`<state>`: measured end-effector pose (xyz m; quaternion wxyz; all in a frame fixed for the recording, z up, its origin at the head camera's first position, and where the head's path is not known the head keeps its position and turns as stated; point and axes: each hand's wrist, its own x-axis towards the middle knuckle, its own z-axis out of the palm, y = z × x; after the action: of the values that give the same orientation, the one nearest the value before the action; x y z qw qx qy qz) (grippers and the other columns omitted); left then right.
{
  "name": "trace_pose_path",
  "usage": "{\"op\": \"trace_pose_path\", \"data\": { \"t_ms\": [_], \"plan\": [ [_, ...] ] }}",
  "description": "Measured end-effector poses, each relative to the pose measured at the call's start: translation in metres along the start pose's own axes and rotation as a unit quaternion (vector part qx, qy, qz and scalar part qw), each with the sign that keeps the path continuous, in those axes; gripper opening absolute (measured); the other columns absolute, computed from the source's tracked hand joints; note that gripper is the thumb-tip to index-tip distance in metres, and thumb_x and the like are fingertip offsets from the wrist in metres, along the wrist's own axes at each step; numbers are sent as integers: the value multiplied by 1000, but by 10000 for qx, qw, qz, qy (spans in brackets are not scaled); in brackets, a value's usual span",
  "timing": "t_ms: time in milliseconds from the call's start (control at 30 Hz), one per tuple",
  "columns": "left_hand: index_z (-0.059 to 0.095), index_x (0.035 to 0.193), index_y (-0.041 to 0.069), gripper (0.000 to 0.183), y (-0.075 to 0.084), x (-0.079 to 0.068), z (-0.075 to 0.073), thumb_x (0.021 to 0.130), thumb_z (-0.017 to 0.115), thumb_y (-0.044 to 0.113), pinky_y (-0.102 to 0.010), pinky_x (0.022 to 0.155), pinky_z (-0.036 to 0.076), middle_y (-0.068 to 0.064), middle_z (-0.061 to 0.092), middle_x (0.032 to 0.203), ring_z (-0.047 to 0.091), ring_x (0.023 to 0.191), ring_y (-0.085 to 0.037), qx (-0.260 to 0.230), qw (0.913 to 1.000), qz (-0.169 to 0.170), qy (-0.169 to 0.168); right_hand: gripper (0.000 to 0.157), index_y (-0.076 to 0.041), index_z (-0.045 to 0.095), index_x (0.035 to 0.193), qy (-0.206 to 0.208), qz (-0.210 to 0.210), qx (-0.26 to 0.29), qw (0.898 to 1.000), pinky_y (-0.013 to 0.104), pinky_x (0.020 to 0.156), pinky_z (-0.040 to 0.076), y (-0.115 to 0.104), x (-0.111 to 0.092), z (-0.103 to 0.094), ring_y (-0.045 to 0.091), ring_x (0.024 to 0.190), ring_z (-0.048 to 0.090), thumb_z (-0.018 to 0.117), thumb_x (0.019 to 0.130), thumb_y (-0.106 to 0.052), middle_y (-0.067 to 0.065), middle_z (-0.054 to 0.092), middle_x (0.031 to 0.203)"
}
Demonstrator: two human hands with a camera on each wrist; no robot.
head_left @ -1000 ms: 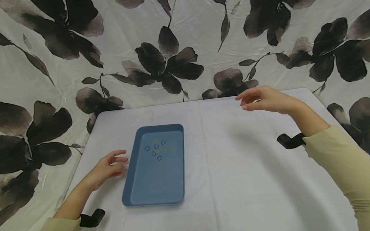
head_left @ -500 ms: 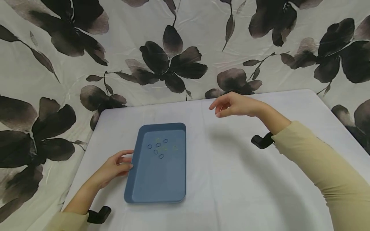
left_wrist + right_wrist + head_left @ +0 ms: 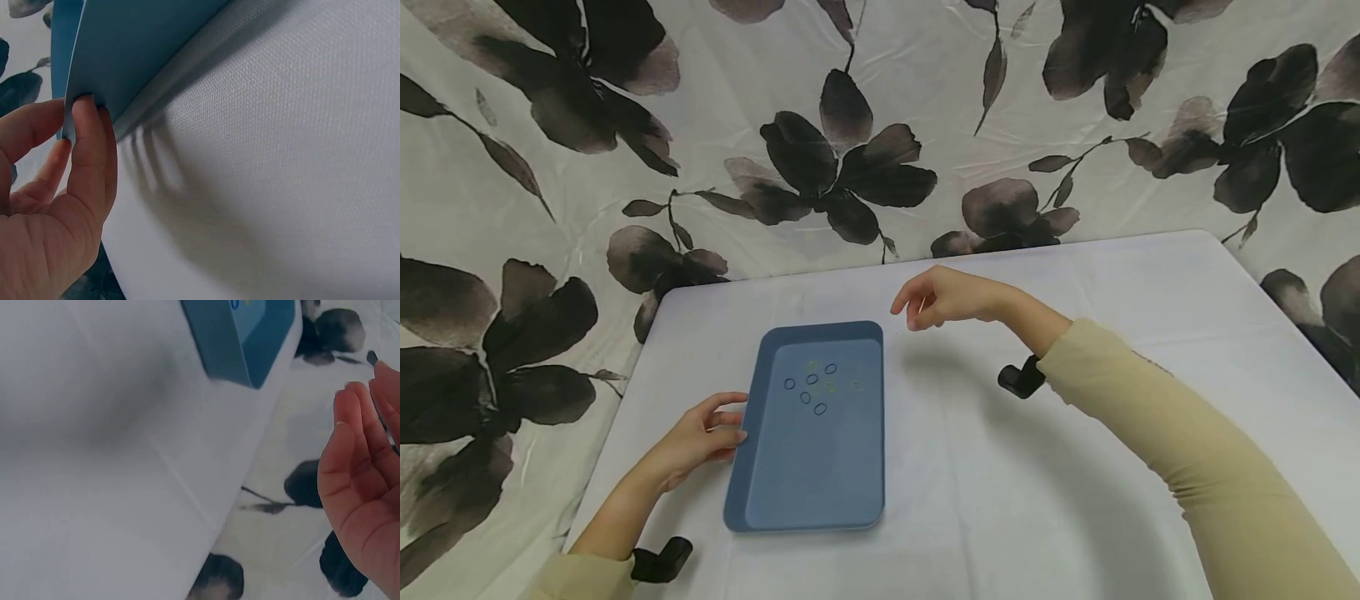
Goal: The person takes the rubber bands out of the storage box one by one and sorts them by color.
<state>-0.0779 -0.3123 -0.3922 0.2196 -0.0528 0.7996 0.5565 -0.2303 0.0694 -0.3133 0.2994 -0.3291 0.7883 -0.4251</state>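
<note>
Gripping the rectangular, smooth blue tray (image 3: 808, 475) at 9 o'clock, the left hand (image 3: 691, 440) pinches its wall; the right hand (image 3: 958, 296), digits loosely bent around nothing, hovers near 1 o'clock. 5 dark rings (image 3: 816, 412) lie inside, towards 12 o'clock, on woven white cloth (image 3: 300, 156) before a floral backdrop (image 3: 715, 75).

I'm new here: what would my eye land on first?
Probably the blue tray on the white table, with dark and yellowish rings scattered in its far half. Next, the left hand touching the tray's left side and the right hand hovering off its far right corner. Dark flowers pattern the pale backdrop behind.
</note>
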Motion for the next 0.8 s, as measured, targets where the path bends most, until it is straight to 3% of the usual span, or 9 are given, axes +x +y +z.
{"op": "trace_pose_path", "data": {
  "t_ms": [333,567,800],
  "plan": [
    [25,140,-3,66,0,0,-3,84,61,1,-32,74,50,-26,48,119,60,88,-16,-80,9999,-102,-14,29,1,62,112,21,59,176,9998,29,68,48,0,37,32,22,73,56,65,84,1,6,62,81],
    [25,140,-4,67,2,1,-4,84,62,1,-32,73,51,-22,51,114,61,86,-16,-169,9996,-137,-151,30,7,60,113,68,145,679,9976,33,68,47,9,58,62,12,61,49,64,83,3,2,59,74],
    [25,140,-5,68,1,3,-3,84,62,1,-31,72,51,-21,52,114,60,86,-16,-192,9996,-98,-174,28,7,62,109,140,196,638,9977,22,62,45,18,73,83,11,65,53,65,81,5,3,62,73]
  ]
}}
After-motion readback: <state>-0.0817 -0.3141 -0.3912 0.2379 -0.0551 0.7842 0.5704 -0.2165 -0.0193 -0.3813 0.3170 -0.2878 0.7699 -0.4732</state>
